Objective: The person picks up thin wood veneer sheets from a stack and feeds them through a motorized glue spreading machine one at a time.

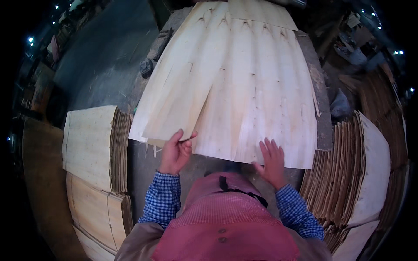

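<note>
In the head view, we had a broad, pale veneer sheet (261,87) spread out in front of us on a grey worktable (321,104), its near edge facing our body. Dark knots and short cracks marked the sheet, and a long split opened from its near edge, left of the middle. Our left hand (175,152) pinched the near corner of the flap (176,113) on the left of that split between thumb and fingers; we could not tell whether the flap was a separate piece. Our right hand (272,163) lay over the near edge farther right, fingers extended and thumb apart, gripping nothing. Another pale piece (263,13) lay at the far end, and a dark lump (146,68) sat beside the sheet's left edge. We wore a red apron (222,209), with a left stack (89,148) and a right stack (376,161) of veneer flanking us.
</note>
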The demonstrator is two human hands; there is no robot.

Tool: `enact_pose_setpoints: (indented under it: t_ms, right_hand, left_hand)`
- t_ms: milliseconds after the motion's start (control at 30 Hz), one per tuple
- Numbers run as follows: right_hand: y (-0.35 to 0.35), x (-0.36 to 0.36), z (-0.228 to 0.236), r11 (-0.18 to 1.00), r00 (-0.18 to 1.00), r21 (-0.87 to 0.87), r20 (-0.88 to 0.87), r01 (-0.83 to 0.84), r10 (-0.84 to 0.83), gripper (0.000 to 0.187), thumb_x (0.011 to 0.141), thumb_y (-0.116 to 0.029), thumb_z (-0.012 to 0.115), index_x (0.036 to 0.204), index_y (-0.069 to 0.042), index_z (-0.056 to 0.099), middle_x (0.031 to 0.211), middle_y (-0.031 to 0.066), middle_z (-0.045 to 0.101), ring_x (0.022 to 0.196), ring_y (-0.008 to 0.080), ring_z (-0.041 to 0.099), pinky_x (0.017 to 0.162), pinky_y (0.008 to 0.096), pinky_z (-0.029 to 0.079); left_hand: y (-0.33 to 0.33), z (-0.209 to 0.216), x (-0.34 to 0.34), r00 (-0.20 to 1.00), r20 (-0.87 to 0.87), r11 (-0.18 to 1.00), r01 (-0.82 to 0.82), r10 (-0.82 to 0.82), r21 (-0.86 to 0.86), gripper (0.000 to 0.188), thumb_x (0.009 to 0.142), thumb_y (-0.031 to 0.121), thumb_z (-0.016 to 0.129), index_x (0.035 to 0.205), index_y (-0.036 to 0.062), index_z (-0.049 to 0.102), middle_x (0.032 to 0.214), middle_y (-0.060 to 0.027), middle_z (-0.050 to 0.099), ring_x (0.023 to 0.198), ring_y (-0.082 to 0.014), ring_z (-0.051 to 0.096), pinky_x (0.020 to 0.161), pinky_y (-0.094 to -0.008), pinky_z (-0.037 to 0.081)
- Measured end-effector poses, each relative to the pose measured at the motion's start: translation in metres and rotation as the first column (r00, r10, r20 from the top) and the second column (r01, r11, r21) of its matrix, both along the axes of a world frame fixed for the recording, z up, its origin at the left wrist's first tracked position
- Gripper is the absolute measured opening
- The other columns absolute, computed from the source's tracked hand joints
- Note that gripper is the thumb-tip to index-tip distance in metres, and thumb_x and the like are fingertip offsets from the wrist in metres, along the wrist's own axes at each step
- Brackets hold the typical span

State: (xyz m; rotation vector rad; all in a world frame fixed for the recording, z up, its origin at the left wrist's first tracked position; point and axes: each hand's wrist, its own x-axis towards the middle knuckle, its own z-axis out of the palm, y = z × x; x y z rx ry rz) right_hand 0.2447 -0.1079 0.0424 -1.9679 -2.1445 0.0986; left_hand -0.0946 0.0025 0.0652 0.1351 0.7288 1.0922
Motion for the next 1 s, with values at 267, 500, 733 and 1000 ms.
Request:
enact_pose_setpoints:
  t_ms: [267, 500, 733, 1000]
  right_hand:
    - [-0.011, 0.018, -0.009, 0.976, 0.986, -0.136, -0.017, -0.168, 0.168, 0.088, 0.071, -0.037, 0.078, 0.146, -0.013, 0.039, 0.151, 0.0153, 0.037, 0.138, 0.0398, 0.034, 0.108, 0.0603, 0.028]
    - [-0.036, 0.031, 0.003, 0.972, 0.998, -0.227, 0.004, -0.061, 0.064, 0.084, 0.069, -0.024, 0.076, 0.145, -0.015, 0.041, 0.149, 0.0146, 0.038, 0.139, 0.0411, 0.032, 0.107, 0.0606, 0.029]
    - [0.005, 0.037, 0.009, 0.996, 0.998, -0.082, -0.052, -0.031, 0.027, 0.077, 0.068, -0.01, 0.064, 0.143, -0.012, 0.044, 0.146, 0.0147, 0.041, 0.134, 0.0422, 0.035, 0.104, 0.0625, 0.031]
    - [0.177, 0.094, -0.047, 1.0, 1.0, 0.006, -0.009, 0.011, -0.011, 0.077, 0.074, -0.007, 0.063, 0.146, -0.015, 0.039, 0.152, 0.0125, 0.035, 0.139, 0.0393, 0.031, 0.105, 0.0642, 0.029]
  left_hand:
    - [-0.016, 0.024, 0.003, 0.996, -0.006, 0.992, 0.086, -0.087, -0.093, 0.031, 0.101, 0.017, 0.048, 0.123, -0.0045, 0.047, 0.106, -0.0239, 0.067, 0.072, -0.0213, 0.069, 0.062, -0.0283, 0.057]
    - [-0.069, -0.036, -0.035, 0.968, -0.009, 0.96, 0.247, -0.25, -0.13, 0.035, 0.101, 0.017, 0.048, 0.131, -0.0023, 0.044, 0.101, -0.0221, 0.069, 0.071, -0.0233, 0.07, 0.066, -0.0314, 0.059]
    - [-0.015, -0.057, -0.022, 0.975, -0.051, 0.957, 0.202, -0.217, -0.207, 0.027, 0.103, 0.023, 0.045, 0.121, 0.0029, 0.05, 0.1, -0.0211, 0.067, 0.074, -0.024, 0.068, 0.066, -0.0329, 0.056]
    - [0.045, -0.056, 0.023, 0.935, -0.34, 0.972, 0.02, -0.102, -0.236, 0.029, 0.103, 0.029, 0.045, 0.106, 0.0025, 0.056, 0.099, -0.0146, 0.069, 0.084, -0.0258, 0.069, 0.068, -0.0351, 0.058]
